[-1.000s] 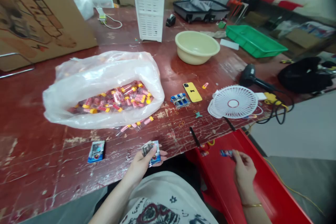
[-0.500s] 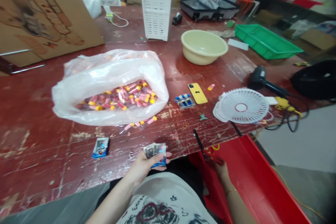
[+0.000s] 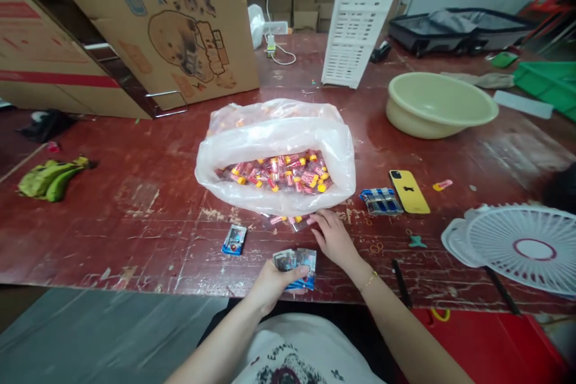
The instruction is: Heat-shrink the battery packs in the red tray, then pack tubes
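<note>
My left hand (image 3: 272, 282) is closed on a few small blue-and-grey packets (image 3: 294, 264), fanned out over the table's front edge, its thumb on top. My right hand (image 3: 335, 240) reaches to the front of a white plastic bag (image 3: 274, 129). Its fingertips touch one of several small pink tubes with yellow caps (image 3: 297, 220) in clear wrapping that lie there; thumb and forefinger are apart. More such tubes (image 3: 288, 174) fill the open bag. To the left lies a similar blue packet stack (image 3: 234, 239).
On the right are a blue packet bundle (image 3: 380, 201), a yellow phone (image 3: 409, 191), a loose tube (image 3: 442, 185), a white fan cover (image 3: 504, 240) and a cream basin (image 3: 441, 126). Behind stand a white plastic rack (image 3: 357, 18) and a cardboard box (image 3: 180, 42). Bananas (image 3: 49, 180) lie far left.
My right hand has moved from the red container below the table edge, up and left to the tubes before the bag. The view has turned left. My left hand still holds the packets.
</note>
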